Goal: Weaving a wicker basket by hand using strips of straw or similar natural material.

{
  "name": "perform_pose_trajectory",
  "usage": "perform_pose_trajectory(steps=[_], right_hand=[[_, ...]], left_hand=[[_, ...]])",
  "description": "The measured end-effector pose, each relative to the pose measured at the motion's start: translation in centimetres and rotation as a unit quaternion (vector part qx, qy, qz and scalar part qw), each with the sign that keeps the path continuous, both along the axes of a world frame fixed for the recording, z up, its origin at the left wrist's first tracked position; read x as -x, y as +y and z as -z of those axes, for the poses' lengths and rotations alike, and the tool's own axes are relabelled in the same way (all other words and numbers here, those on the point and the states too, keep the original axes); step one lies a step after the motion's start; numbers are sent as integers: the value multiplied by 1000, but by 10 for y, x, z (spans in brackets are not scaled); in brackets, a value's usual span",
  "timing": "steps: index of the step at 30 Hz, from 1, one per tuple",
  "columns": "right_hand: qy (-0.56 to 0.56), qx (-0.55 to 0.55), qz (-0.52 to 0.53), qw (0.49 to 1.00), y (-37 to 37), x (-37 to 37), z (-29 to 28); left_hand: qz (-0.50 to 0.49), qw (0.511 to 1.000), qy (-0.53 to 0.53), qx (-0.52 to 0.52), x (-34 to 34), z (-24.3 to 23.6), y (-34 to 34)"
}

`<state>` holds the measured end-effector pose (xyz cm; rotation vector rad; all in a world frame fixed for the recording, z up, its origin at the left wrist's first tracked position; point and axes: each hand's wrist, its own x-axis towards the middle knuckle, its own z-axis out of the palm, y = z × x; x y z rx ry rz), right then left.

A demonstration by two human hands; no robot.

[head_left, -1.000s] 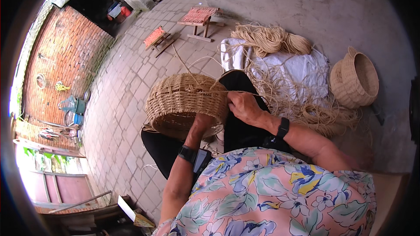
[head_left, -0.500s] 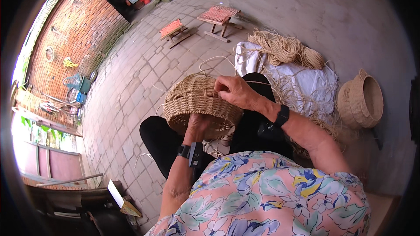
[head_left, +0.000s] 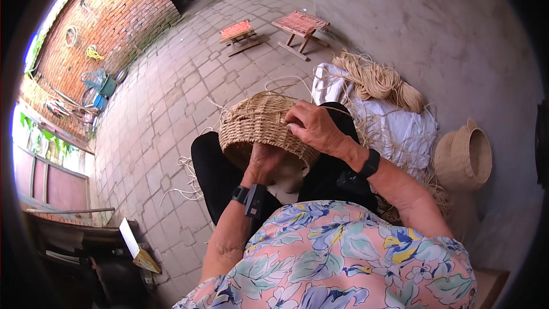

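Note:
A round woven straw basket (head_left: 257,123) rests tilted over my knees, its opening turned toward me. Through that opening my left hand (head_left: 266,157) reaches inside; the basket wall hides its fingers. Against the outer wall, on the right side, my right hand (head_left: 317,129) is closed in a pinch, with thumb and fingertips at the weave. A thin straw cord (head_left: 337,110) comes out from behind this hand and runs over my right knee; the pinched end is hidden. Loose strand ends stick out from the basket's far side.
To the right, a white sack (head_left: 394,129) carries a coiled hank of straw cord (head_left: 380,83) and tangled strands. Beyond it a finished-looking woven basket (head_left: 463,154) lies near the wall. Two low folding stools (head_left: 300,23) stand ahead on the paving. Loose strands (head_left: 186,180) trail by my left knee.
The view has shifted a little. My right hand has moved slightly down along the basket wall, still pinched, and the basket has turned or tipped a little. My left hand stays inside.

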<state>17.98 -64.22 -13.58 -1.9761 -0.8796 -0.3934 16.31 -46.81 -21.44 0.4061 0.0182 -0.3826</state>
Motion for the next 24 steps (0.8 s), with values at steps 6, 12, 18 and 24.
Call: perform_pose_trajectory(steps=[6, 12, 18, 24], right_hand=[[11, 84, 24, 996, 7, -3, -13], [-30, 189, 101, 976, 22, 2, -11], [-20, 193, 102, 976, -27, 11, 17], [142, 383, 308, 859, -261, 28, 159]], left_hand=[[-13, 1000, -12, 2, 9, -18, -9], [-21, 999, -27, -31, 4, 3, -5], [-42, 998, -13, -40, 5, 1, -3], [-50, 999, -14, -8, -1, 8, 1]])
